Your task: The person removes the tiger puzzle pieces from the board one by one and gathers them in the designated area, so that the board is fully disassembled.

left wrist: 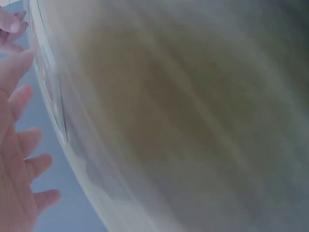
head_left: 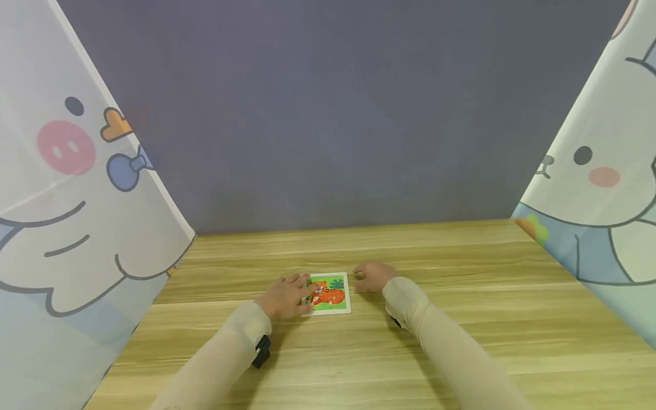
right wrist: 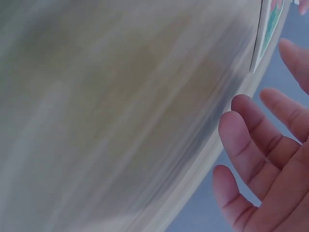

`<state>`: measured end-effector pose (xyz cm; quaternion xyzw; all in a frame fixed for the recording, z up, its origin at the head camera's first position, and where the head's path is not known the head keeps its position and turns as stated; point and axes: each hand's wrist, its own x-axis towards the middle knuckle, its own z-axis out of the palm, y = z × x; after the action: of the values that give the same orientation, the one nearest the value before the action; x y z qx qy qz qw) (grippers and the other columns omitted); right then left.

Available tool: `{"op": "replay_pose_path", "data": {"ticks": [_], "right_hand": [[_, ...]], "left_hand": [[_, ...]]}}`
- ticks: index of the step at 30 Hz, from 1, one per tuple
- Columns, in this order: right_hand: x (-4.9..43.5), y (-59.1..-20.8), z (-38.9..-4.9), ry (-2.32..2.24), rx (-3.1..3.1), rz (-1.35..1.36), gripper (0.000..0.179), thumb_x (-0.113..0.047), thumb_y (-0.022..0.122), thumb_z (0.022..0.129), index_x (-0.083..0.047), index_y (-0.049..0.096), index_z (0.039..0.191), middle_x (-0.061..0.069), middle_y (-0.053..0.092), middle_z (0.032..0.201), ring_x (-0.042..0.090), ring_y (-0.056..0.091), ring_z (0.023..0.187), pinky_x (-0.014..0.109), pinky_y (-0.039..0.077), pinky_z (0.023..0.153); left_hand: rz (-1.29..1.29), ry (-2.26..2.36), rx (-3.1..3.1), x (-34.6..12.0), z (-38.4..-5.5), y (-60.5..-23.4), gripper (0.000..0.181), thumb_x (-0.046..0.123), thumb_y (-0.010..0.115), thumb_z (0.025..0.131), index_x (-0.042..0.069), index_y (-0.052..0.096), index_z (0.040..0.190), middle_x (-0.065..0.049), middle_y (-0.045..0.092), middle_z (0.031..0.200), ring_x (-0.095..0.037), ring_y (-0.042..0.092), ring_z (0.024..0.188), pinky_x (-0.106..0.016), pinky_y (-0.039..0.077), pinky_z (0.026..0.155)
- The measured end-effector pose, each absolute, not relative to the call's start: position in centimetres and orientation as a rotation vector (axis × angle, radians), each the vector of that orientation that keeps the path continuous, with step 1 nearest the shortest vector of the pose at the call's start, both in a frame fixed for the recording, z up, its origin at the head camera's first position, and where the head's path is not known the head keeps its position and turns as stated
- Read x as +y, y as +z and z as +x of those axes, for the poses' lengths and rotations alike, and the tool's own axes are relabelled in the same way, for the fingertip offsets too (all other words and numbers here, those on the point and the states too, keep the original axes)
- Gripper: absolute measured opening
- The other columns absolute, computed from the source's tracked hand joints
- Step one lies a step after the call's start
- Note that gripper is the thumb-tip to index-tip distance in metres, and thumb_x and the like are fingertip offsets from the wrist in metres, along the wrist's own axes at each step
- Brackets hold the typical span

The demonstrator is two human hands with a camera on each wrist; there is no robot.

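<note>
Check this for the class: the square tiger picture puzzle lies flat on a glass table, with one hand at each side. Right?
Not quite. The square tiger picture puzzle lies on a light wooden table, not glass, as the head view shows. The left hand and right hand do flank it.

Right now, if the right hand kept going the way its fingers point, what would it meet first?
Probably the tiger puzzle board: the right hand rests just beside its right edge, fingers pointing left toward it.

A puzzle board (head_left: 330,294) lies on the surface (head_left: 461,341) at lower centre of the frame, the left hand (head_left: 285,296) resting on its left edge, the right hand (head_left: 373,277) just right of it.
</note>
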<state>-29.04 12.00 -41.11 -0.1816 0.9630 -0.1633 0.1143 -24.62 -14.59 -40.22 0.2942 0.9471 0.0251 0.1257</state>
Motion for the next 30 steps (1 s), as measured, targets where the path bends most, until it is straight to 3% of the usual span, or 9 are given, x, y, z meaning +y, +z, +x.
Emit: {"op": "replay_pose_path", "data": {"ticks": [14, 30], "right_hand": [[7.9, -40.2, -28.4, -0.33, 2.877, -0.474, 0.045, -0.032, 0.07, 0.093, -0.015, 0.065, 0.134, 0.004, 0.064, 0.134, 0.027, 0.058, 0.125, 0.045, 0.05, 0.099], [7.2, -40.4, -28.3, -0.353, 2.841, -0.41, 0.048, -0.03, 0.071, 0.093, -0.014, 0.061, 0.138, 0.006, 0.061, 0.139, 0.028, 0.055, 0.129, 0.047, 0.048, 0.102]], "left_hand": [[0.802, -0.045, 2.713, -13.9, -24.6, -39.2, 0.061, 0.05, 0.052, 0.1, 0.022, 0.041, 0.154, -0.014, 0.031, 0.16, -0.035, 0.027, 0.148, -0.057, 0.025, 0.117], [0.753, -0.132, 2.702, -13.4, -25.2, -39.3, 0.065, 0.049, 0.058, 0.098, 0.023, 0.04, 0.154, -0.013, 0.031, 0.161, -0.034, 0.028, 0.148, -0.056, 0.026, 0.117]]}}
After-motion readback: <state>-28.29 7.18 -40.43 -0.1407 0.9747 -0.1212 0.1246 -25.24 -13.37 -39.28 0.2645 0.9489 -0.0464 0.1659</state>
